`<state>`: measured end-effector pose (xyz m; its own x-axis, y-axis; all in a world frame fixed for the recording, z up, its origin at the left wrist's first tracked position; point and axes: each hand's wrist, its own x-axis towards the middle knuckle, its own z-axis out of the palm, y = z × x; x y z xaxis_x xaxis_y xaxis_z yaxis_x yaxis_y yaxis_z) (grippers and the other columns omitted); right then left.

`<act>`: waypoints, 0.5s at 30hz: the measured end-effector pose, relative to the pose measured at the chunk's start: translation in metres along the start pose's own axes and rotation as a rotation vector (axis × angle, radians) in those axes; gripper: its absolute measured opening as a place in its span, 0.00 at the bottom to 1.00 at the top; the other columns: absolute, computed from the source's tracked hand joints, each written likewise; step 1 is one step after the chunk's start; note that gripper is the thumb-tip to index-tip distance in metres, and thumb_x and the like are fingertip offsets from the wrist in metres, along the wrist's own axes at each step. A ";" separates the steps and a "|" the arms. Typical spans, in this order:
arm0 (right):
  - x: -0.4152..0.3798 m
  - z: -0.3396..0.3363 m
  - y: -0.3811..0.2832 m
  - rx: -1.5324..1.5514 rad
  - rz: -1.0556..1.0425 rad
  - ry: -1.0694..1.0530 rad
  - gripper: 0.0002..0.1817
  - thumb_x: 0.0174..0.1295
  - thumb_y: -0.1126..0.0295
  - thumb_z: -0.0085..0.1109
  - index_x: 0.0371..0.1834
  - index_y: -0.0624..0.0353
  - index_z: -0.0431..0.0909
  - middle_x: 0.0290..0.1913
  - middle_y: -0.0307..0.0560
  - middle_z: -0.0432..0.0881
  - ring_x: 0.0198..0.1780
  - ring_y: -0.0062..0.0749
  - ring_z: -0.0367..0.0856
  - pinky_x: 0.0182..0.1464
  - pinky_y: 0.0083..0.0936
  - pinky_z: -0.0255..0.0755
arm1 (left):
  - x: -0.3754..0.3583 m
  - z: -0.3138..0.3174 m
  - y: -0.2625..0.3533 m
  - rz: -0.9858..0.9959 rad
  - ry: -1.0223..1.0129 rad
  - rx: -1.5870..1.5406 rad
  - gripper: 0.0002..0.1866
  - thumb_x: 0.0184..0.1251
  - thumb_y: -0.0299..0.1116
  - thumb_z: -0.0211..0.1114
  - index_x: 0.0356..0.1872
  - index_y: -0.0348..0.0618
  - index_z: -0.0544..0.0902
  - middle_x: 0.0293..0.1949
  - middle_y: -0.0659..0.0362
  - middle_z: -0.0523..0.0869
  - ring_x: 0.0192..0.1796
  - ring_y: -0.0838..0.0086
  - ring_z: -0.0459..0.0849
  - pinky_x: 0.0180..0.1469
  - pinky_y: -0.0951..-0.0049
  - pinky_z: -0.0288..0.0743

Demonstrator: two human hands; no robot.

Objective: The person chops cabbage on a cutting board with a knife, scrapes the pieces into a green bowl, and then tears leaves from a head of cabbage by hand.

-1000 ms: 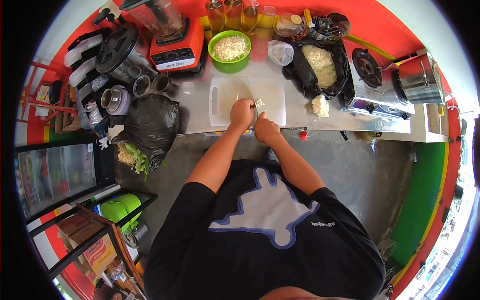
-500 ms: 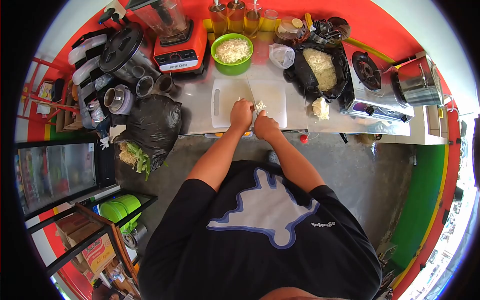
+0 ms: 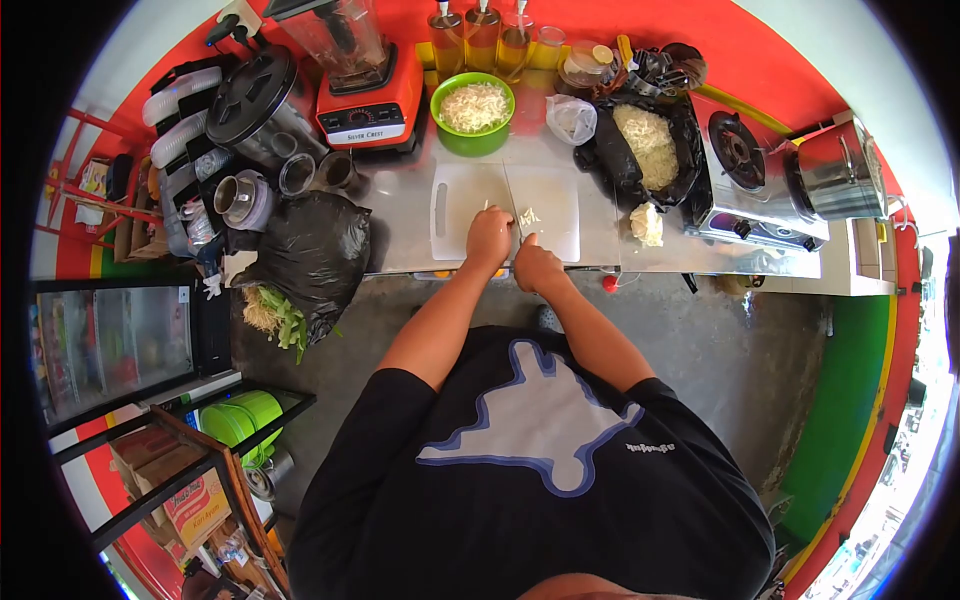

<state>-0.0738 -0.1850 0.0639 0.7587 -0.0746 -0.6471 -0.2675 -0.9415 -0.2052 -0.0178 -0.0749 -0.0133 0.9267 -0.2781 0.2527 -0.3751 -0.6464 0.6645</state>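
A white cutting board (image 3: pixel 455 190) lies on the steel counter. My left hand (image 3: pixel 489 238) is closed over the board, with its grip contents hidden beneath the fingers. My right hand (image 3: pixel 538 266) is closed around a knife handle at the board's front edge, and the thin blade (image 3: pixel 514 205) points away from me. Small pale cut pieces (image 3: pixel 529 216) lie just right of the blade. Behind the board stands a green bowl (image 3: pixel 475 142) full of pale shreds (image 3: pixel 474 107).
A red blender (image 3: pixel 370 115) and a black bag (image 3: pixel 315 255) are at the left. To the right are a black bag of pale shreds (image 3: pixel 647 148), a pale chunk (image 3: pixel 646 225) and a gas stove (image 3: pixel 730 205). Oil bottles (image 3: pixel 481 45) line the back.
The view has shifted slightly, so the counter things appear a little lower and further right. Both hands remain closed at the board, with my right hand slightly nearer its front edge.
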 end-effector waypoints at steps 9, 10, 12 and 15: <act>0.006 0.003 0.001 0.037 0.006 0.011 0.27 0.63 0.72 0.58 0.61 0.73 0.59 0.55 0.74 0.82 0.59 0.64 0.83 0.61 0.47 0.76 | 0.001 -0.007 0.007 -0.067 -0.043 0.019 0.06 0.58 0.23 0.61 0.27 0.39 0.86 0.33 0.47 0.84 0.40 0.48 0.84 0.44 0.52 0.78; 0.006 0.006 -0.001 0.010 0.017 0.014 0.27 0.63 0.72 0.57 0.61 0.73 0.59 0.55 0.73 0.82 0.59 0.64 0.83 0.62 0.47 0.76 | 0.005 -0.008 0.007 -0.055 -0.031 0.025 0.06 0.58 0.23 0.61 0.27 0.39 0.86 0.33 0.47 0.84 0.40 0.48 0.84 0.44 0.52 0.78; 0.007 0.007 -0.003 0.002 0.017 0.012 0.27 0.63 0.71 0.57 0.61 0.73 0.59 0.55 0.73 0.82 0.60 0.64 0.82 0.62 0.47 0.76 | -0.001 -0.008 0.006 -0.056 -0.024 -0.038 0.06 0.57 0.24 0.60 0.27 0.39 0.86 0.33 0.46 0.83 0.40 0.48 0.84 0.44 0.52 0.78; 0.012 -0.003 -0.002 0.064 -0.002 0.024 0.28 0.63 0.71 0.58 0.61 0.74 0.59 0.56 0.74 0.82 0.60 0.64 0.82 0.62 0.48 0.76 | -0.001 -0.006 -0.001 0.018 -0.064 0.014 0.06 0.58 0.25 0.60 0.26 0.40 0.86 0.33 0.47 0.84 0.40 0.49 0.84 0.45 0.52 0.78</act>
<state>-0.0625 -0.1853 0.0585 0.7733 -0.0813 -0.6288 -0.3030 -0.9185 -0.2539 -0.0180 -0.0697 -0.0106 0.9167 -0.3343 0.2187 -0.3924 -0.6508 0.6500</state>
